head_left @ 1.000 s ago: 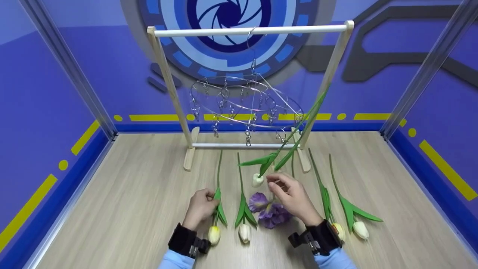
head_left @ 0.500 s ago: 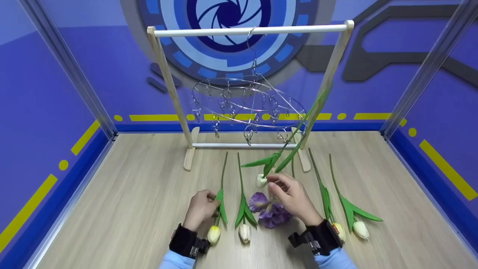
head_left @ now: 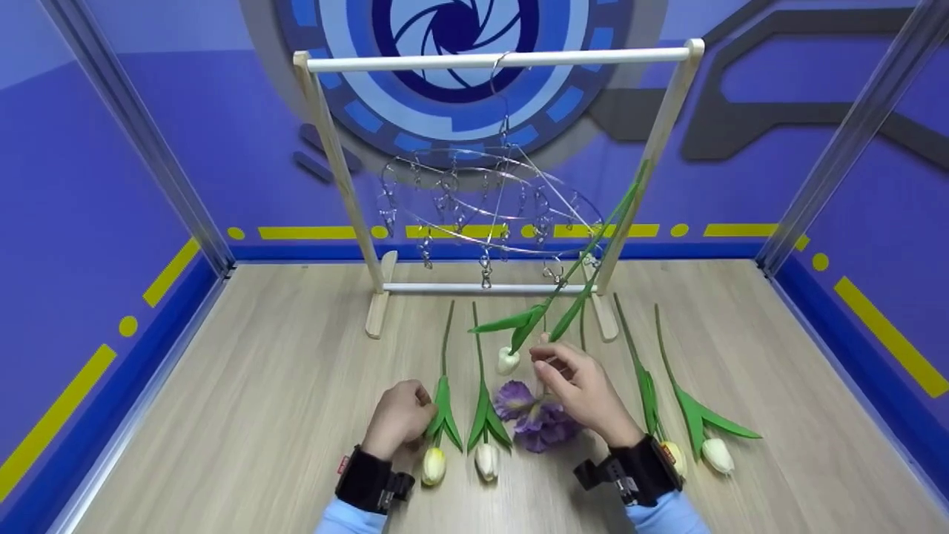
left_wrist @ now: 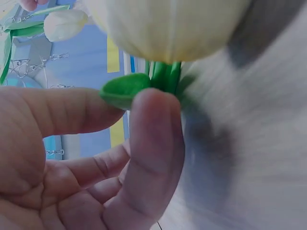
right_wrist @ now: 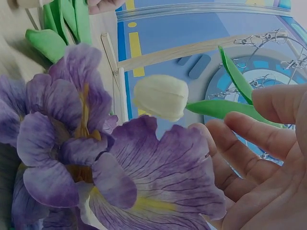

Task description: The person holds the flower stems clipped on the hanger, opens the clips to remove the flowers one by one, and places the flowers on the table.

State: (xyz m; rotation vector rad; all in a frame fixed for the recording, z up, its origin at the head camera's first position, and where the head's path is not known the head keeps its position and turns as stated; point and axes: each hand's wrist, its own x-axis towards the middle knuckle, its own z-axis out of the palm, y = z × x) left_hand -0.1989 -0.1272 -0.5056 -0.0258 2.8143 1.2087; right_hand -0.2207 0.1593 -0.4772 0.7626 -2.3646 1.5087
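Two bare hands worked over the pale wood-grain tabletop (head_left: 245,386). The left hand (head_left: 399,417) pinched a green leaf of the leftmost pale yellow artificial tulip (head_left: 434,466) between thumb and forefinger; that tulip lay flat, bloom toward the person. The right hand (head_left: 582,386) hovered with fingers loosely spread and gripped nothing, its fingertips (head_left: 545,362) just beside the white artificial tulip (head_left: 508,360) that hung bloom-down from a clip of the round wire clip hanger (head_left: 489,215). The hanger hung from the top bar of the pale wooden rack (head_left: 497,61). Below the right hand lay a purple fabric iris (head_left: 535,419). A second white tulip (head_left: 486,460) lay between the yellow one and the iris.
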